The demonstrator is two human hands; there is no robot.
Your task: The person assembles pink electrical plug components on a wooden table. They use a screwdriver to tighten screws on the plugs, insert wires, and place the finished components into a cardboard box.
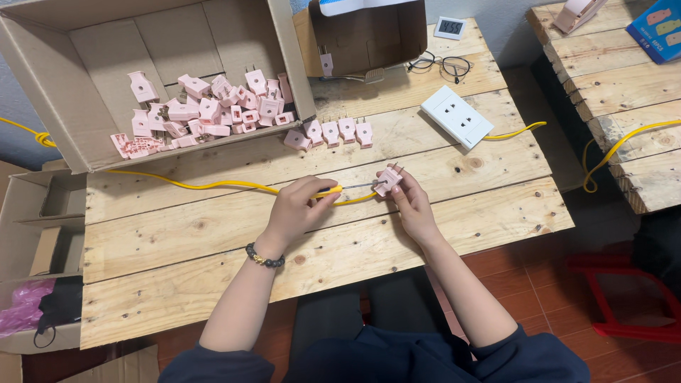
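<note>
Left hand: the left hand is closed around a screwdriver with a yellow handle, the thin metal shaft pointing toward 3 o'clock into the plug.
Right hand: the right hand pinches a pink plug between thumb and fingers, fingers curled snugly on its body.
Plug: small, pale pink, blocky, with metal prongs sticking out at its far end; it sits just above the table, near its middle, at the screwdriver's tip.
Cable: a yellow cable runs across the planks from 9 o'clock to the hands.
Wrist: a dark bead bracelet circles the left wrist.
Table: a table of bare pale wooden planks with knots.
Row of plugs: four pink plugs lie side by side at 12 o'clock of the hands.
Socket: a white socket plate lies at 1 o'clock.
Box: a large open cardboard box at 10 o'clock holds a heap of pink plugs.
Far edge: glasses and a small digital clock beside a smaller cardboard box.
Room: reddish floor tiles, a second plank table at 2 o'clock.
</note>
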